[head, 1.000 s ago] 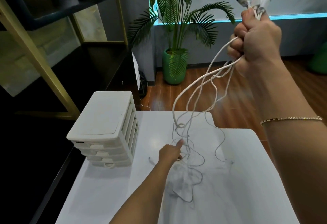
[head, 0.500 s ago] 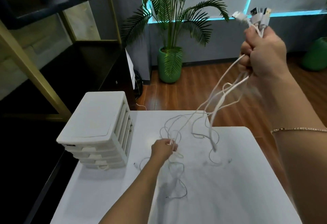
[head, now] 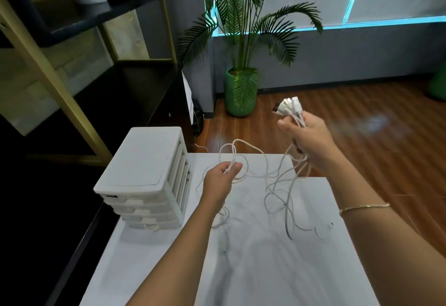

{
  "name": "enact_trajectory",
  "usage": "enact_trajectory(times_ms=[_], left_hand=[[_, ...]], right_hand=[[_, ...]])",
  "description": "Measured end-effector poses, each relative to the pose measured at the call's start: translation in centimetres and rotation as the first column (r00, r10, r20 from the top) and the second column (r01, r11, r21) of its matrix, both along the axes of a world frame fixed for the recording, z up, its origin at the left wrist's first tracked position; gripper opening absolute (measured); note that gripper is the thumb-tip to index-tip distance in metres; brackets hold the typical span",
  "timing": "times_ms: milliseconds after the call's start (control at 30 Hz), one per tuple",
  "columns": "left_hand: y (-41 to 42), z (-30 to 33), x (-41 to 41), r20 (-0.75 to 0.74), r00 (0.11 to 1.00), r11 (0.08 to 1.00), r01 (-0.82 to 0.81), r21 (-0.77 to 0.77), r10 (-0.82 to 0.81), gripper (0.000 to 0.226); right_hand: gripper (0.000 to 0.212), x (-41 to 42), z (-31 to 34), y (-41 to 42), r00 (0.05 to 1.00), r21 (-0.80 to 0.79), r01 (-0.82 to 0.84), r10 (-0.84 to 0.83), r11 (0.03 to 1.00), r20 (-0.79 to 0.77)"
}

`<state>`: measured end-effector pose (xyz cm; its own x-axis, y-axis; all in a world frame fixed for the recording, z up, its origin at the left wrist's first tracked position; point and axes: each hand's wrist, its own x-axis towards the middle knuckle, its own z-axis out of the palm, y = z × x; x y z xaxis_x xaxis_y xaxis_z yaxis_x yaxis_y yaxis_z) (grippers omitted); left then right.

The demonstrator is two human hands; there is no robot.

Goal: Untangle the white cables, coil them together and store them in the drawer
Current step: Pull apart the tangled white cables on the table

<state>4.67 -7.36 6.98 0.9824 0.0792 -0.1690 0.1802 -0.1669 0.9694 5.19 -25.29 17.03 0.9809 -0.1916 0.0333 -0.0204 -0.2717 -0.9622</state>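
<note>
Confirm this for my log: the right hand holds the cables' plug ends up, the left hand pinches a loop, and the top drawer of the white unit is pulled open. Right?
Not quite. The head view shows every drawer of the white drawer unit closed, the top one too. The rest holds: the right hand holds the plug ends of the white cables up, and the left hand pinches a loop.

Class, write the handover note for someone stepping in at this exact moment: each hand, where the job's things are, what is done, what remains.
Right hand: grip closed round the plug ends of the white cables, held above the table's far edge.
Left hand: pinching a loop of the same cables near the drawer unit.
The rest of the cables trail loosely over the white table.
Done: plug ends gathered in one hand.
Left: finish untangling, coil, open a drawer (all look closed), store.
</note>
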Motion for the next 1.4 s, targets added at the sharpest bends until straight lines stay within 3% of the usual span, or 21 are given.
enact_trajectory(times_ms=[200,333,433,500,633,767,900,1000,1067,1133,1200,1267,1400], left_hand=[[-0.1,1.1,-0.6,0.046,0.986,0.986,0.156,0.064,-0.159,0.041],[-0.5,2.0,-0.9,-0.026,0.969,0.966,0.247,0.081,-0.246,0.047],[-0.9,2.2,-1.3,-0.07,0.958,0.959,0.28,0.039,-0.277,0.047],[-0.9,1.9,-1.2,-0.058,0.967,0.965,0.251,0.07,-0.248,0.043],[0.5,1.2,-0.9,0.074,0.99,0.929,0.09,0.36,-0.124,0.034],[4.3,-1.4,-0.5,-0.022,0.995,0.896,-0.078,0.438,0.097,0.034],[6.1,-3.7,-1.3,-0.22,0.966,0.958,-0.069,0.278,0.133,0.035],[6.1,-5.3,-1.8,-0.347,0.931,0.95,0.003,0.312,0.111,0.034],[6.1,-5.9,-1.7,-0.403,0.897,0.958,-0.068,0.279,0.181,0.031],[5.9,-5.7,-1.7,-0.428,0.872,0.971,-0.22,0.095,0.239,0.025],[5.7,-5.0,-1.6,-0.481,0.841,0.889,-0.394,-0.235,0.246,0.029],[5.5,-4.2,-1.5,-0.476,0.851,0.748,-0.463,-0.476,0.223,0.028],[5.3,-3.1,-1.2,-0.456,0.849,0.512,-0.527,-0.679,0.269,0.022]], right_hand=[[0.009,0.1,-2.9,2.2,0.993,0.033,0.017,-0.014,0.999,-0.115],[0.024,-0.3,-3.9,3.2,0.973,-0.001,-0.059,0.058,0.998,-0.225],[0.023,-0.5,-4.5,3.9,0.959,-0.038,-0.105,0.092,0.994,-0.269],[0.024,-0.6,-4.7,4.0,0.953,-0.075,-0.116,0.09,0.99,-0.289],[0.028,-0.7,-5.0,3.2,0.939,-0.121,-0.114,0.067,0.986,-0.338],[0.016,-0.8,-4.6,1.4,0.944,-0.13,0.007,-0.05,0.991,-0.327],[0.016,-0.6,-4.4,-0.2,0.941,-0.12,0.057,-0.094,0.991,-0.324],[0.014,-0.5,-4.6,-0.7,0.945,-0.139,0.034,-0.077,0.99,-0.317],[0.012,-0.6,-4.7,-1.1,0.944,-0.162,0.006,-0.059,0.987,-0.324],[0.015,-0.6,-4.8,-1.7,0.938,-0.223,-0.025,-0.054,0.974,-0.342],[0.019,-0.6,-4.8,-2.3,0.941,-0.262,-0.02,-0.071,0.965,-0.331],[0.022,-0.5,-4.8,-2.9,0.947,-0.285,-0.001,-0.091,0.959,-0.31],[0.021,-0.5,-4.5,-3.7,0.944,-0.38,-0.025,-0.103,0.925,-0.313]])
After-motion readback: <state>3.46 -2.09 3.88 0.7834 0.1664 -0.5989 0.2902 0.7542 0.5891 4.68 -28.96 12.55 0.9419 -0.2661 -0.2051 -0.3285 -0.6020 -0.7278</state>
